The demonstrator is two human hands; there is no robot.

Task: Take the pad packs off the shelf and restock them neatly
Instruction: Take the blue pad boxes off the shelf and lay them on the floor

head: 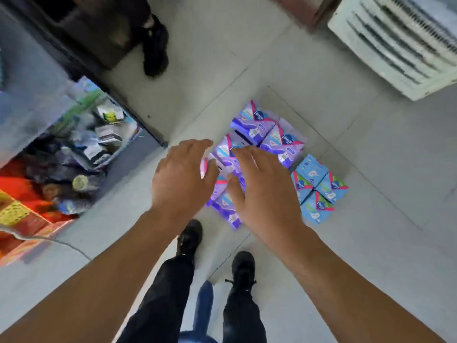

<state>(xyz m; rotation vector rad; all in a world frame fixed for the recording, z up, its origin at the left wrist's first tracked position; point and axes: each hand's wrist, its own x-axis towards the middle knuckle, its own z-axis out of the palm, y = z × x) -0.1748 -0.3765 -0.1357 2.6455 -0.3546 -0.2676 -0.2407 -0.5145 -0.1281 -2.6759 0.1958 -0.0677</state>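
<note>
We see our left hand (181,174) and right hand (265,191), each grip released with fingers spread, above the purple pad packs (254,122) on the floor (371,219), with the blue pad packs (319,189) at their 4 o'clock.

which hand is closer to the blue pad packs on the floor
Right. The right hand hangs open over the purple packs, just beside the blue packs. The left hand is open too, at the purple packs' far side from the blue ones.
</note>
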